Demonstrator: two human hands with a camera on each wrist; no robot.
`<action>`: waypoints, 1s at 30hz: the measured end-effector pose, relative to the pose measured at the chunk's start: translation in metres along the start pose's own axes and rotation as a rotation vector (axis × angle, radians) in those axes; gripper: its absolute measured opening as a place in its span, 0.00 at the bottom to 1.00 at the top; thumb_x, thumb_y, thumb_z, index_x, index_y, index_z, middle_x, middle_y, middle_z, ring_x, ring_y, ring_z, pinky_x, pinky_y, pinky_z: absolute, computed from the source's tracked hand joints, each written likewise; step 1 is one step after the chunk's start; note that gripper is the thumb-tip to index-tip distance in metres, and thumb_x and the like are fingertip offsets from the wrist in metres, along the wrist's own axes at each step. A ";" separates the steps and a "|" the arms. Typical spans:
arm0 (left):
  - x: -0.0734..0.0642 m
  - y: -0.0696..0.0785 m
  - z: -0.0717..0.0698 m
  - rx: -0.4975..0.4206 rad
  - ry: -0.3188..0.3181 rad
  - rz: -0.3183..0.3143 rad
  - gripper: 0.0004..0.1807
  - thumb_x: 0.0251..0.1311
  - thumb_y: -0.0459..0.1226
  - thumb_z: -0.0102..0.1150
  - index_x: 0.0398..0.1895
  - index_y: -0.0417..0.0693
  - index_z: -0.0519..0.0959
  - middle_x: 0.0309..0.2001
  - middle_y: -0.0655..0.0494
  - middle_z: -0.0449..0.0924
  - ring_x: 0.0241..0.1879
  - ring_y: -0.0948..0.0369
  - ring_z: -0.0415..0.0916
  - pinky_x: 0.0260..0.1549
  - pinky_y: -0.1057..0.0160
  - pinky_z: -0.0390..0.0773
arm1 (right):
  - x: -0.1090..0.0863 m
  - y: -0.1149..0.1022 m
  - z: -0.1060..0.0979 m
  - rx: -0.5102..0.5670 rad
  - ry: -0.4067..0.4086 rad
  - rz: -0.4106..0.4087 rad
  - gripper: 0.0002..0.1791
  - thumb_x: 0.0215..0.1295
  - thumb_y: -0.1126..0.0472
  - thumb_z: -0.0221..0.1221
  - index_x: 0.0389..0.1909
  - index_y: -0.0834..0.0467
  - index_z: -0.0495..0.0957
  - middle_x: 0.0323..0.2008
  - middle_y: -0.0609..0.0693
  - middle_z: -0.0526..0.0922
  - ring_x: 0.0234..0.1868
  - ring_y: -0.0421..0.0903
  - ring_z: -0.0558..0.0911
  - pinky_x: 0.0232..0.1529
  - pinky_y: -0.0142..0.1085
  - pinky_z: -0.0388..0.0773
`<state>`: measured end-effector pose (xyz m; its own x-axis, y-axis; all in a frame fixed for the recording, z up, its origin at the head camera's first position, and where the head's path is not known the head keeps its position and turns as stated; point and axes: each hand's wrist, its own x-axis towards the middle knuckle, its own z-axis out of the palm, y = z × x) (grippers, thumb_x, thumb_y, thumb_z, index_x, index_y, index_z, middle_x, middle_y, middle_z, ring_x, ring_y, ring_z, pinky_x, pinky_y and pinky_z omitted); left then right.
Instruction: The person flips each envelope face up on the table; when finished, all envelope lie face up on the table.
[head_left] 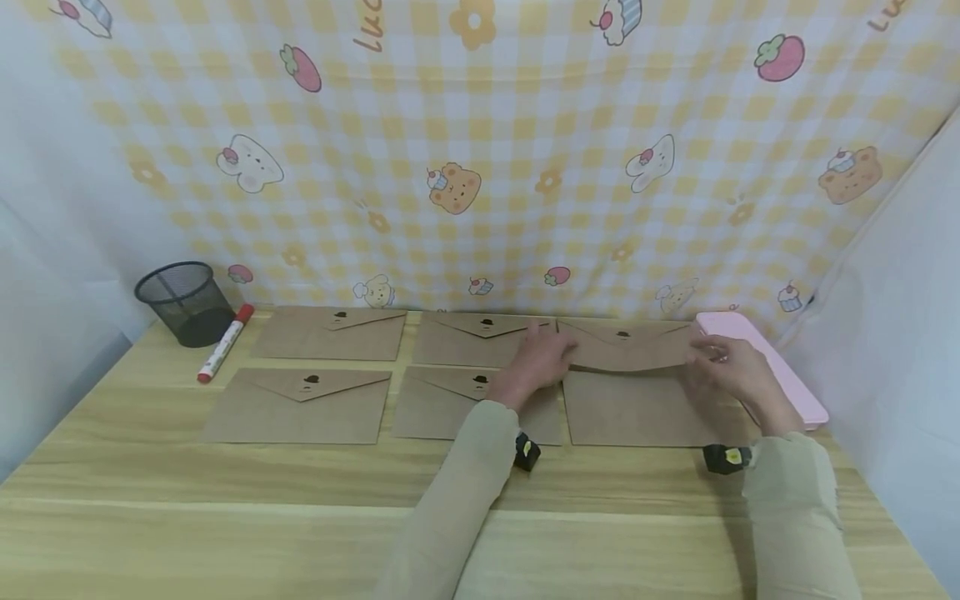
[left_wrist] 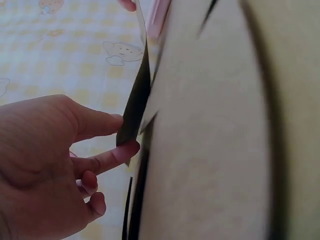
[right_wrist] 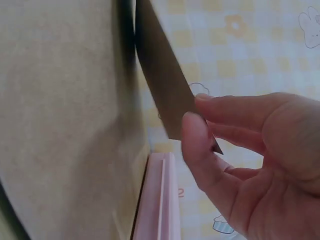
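A brown paper envelope (head_left: 632, 350) with a small hat print on its flap is held by both hands at the back right, tilted with its near edge raised. My left hand (head_left: 536, 358) pinches its left end between thumb and fingers. At the other end, my right hand (right_wrist: 260, 135) grips the corner between thumb and fingertips. Just in front lies a second brown envelope (head_left: 645, 417), partly overlapped by the held one. The left forearm passes over a front-row envelope (head_left: 435, 417) and hides part of it.
More envelopes lie flat in two rows, among them a back-left one (head_left: 322, 337) and a front-left one (head_left: 300, 417). A black mesh pen cup (head_left: 183, 300) and a red-capped marker (head_left: 225, 346) are at far left. The pink case (head_left: 780, 375) sits beside my right hand. A checked curtain (head_left: 480, 125) hangs behind.
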<state>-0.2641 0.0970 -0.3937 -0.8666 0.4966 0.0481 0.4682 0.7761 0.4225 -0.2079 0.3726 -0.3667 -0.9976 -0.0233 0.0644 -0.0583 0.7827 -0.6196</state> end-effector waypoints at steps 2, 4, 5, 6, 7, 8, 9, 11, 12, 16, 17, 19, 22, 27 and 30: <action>0.000 0.000 0.001 -0.002 -0.011 -0.018 0.19 0.66 0.38 0.50 0.60 0.55 0.74 0.56 0.58 0.74 0.54 0.54 0.58 0.53 0.58 0.63 | 0.000 0.000 0.001 0.000 -0.015 0.029 0.24 0.66 0.60 0.55 0.56 0.74 0.67 0.38 0.72 0.78 0.22 0.51 0.82 0.21 0.37 0.78; 0.000 0.000 0.003 -0.006 -0.013 -0.033 0.18 0.65 0.38 0.51 0.59 0.55 0.74 0.55 0.59 0.75 0.52 0.55 0.58 0.51 0.59 0.63 | 0.001 0.000 0.002 -0.012 -0.021 0.047 0.24 0.66 0.59 0.55 0.56 0.73 0.67 0.37 0.71 0.79 0.19 0.48 0.81 0.20 0.37 0.78; 0.000 0.001 0.003 -0.005 -0.008 -0.040 0.18 0.65 0.37 0.52 0.58 0.56 0.75 0.55 0.59 0.75 0.52 0.55 0.58 0.51 0.59 0.63 | 0.001 0.000 0.003 -0.018 -0.025 0.055 0.25 0.66 0.59 0.55 0.57 0.72 0.67 0.37 0.71 0.79 0.19 0.47 0.80 0.20 0.37 0.77; 0.000 0.001 0.004 0.000 -0.004 -0.047 0.18 0.65 0.37 0.52 0.58 0.56 0.75 0.54 0.59 0.76 0.51 0.56 0.59 0.50 0.60 0.63 | 0.002 0.001 0.004 -0.020 -0.031 0.064 0.25 0.66 0.59 0.54 0.57 0.72 0.67 0.37 0.71 0.80 0.18 0.47 0.80 0.20 0.37 0.78; 0.000 0.002 0.004 0.004 0.001 -0.057 0.18 0.64 0.37 0.53 0.58 0.57 0.75 0.54 0.60 0.76 0.51 0.56 0.59 0.49 0.60 0.63 | 0.002 0.001 0.004 -0.033 -0.030 0.066 0.25 0.66 0.59 0.54 0.57 0.72 0.67 0.38 0.71 0.80 0.18 0.47 0.80 0.20 0.37 0.77; 0.000 0.002 0.005 0.009 0.008 -0.066 0.19 0.64 0.37 0.53 0.58 0.58 0.75 0.55 0.60 0.75 0.50 0.56 0.60 0.48 0.61 0.63 | 0.002 0.002 0.005 -0.049 -0.027 0.066 0.24 0.66 0.58 0.54 0.56 0.71 0.67 0.39 0.71 0.79 0.19 0.47 0.80 0.21 0.37 0.78; 0.001 0.003 0.006 0.021 0.014 -0.072 0.19 0.63 0.37 0.53 0.58 0.58 0.75 0.55 0.61 0.76 0.49 0.57 0.60 0.47 0.61 0.64 | 0.003 0.002 0.006 -0.067 -0.022 0.065 0.24 0.66 0.58 0.54 0.56 0.71 0.68 0.41 0.71 0.79 0.20 0.48 0.81 0.22 0.37 0.78; 0.002 0.004 0.008 0.037 0.023 -0.087 0.19 0.63 0.36 0.53 0.57 0.59 0.76 0.54 0.61 0.76 0.49 0.57 0.60 0.46 0.62 0.64 | 0.004 0.002 0.007 -0.117 -0.002 0.051 0.23 0.66 0.57 0.54 0.54 0.71 0.69 0.42 0.72 0.78 0.24 0.53 0.82 0.26 0.41 0.78; 0.003 0.005 0.009 0.045 0.027 -0.093 0.19 0.63 0.36 0.53 0.57 0.60 0.76 0.54 0.61 0.76 0.48 0.57 0.60 0.45 0.62 0.64 | 0.004 0.002 0.008 -0.146 0.011 0.037 0.22 0.65 0.57 0.54 0.52 0.71 0.70 0.42 0.72 0.77 0.27 0.56 0.82 0.28 0.44 0.78; 0.006 0.009 0.012 0.055 0.041 -0.114 0.18 0.63 0.36 0.53 0.56 0.60 0.77 0.53 0.61 0.76 0.48 0.56 0.60 0.44 0.62 0.64 | 0.006 0.002 0.011 -0.220 0.041 -0.014 0.18 0.62 0.58 0.57 0.42 0.72 0.73 0.41 0.72 0.78 0.40 0.67 0.78 0.40 0.54 0.73; 0.007 0.010 0.013 0.058 0.044 -0.117 0.17 0.63 0.36 0.53 0.55 0.60 0.77 0.52 0.61 0.77 0.48 0.56 0.59 0.44 0.62 0.64 | 0.006 0.002 0.012 -0.222 0.039 -0.021 0.18 0.62 0.58 0.57 0.41 0.71 0.73 0.41 0.72 0.78 0.42 0.68 0.76 0.42 0.56 0.71; 0.008 0.011 0.014 0.079 0.046 -0.126 0.15 0.63 0.35 0.53 0.51 0.59 0.79 0.49 0.60 0.78 0.48 0.56 0.60 0.43 0.62 0.65 | 0.006 0.001 0.013 -0.209 0.027 -0.019 0.18 0.62 0.57 0.57 0.40 0.71 0.73 0.43 0.73 0.77 0.45 0.69 0.75 0.45 0.57 0.69; 0.008 0.013 0.014 0.127 0.040 -0.134 0.11 0.62 0.34 0.54 0.45 0.58 0.80 0.44 0.59 0.80 0.46 0.56 0.60 0.39 0.62 0.65 | 0.005 -0.001 0.015 -0.188 0.013 -0.007 0.21 0.63 0.56 0.56 0.43 0.72 0.73 0.45 0.74 0.75 0.47 0.70 0.73 0.47 0.57 0.69; 0.007 0.016 0.013 0.162 0.032 -0.144 0.12 0.62 0.35 0.54 0.45 0.59 0.81 0.44 0.58 0.79 0.45 0.56 0.60 0.39 0.61 0.65 | 0.005 0.001 0.015 -0.194 0.000 -0.025 0.23 0.66 0.56 0.53 0.49 0.73 0.71 0.47 0.75 0.74 0.47 0.70 0.73 0.46 0.58 0.69; 0.009 0.015 0.015 0.155 0.045 -0.145 0.10 0.63 0.38 0.53 0.43 0.59 0.82 0.43 0.57 0.79 0.45 0.56 0.60 0.40 0.60 0.64 | 0.007 0.002 0.014 -0.204 -0.022 -0.036 0.23 0.68 0.56 0.50 0.50 0.73 0.70 0.46 0.75 0.74 0.47 0.71 0.73 0.46 0.58 0.68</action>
<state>-0.2616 0.1191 -0.4004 -0.9321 0.3602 0.0392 0.3560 0.8904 0.2836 -0.2150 0.3657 -0.3784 -0.9957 -0.0656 0.0655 -0.0881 0.8907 -0.4461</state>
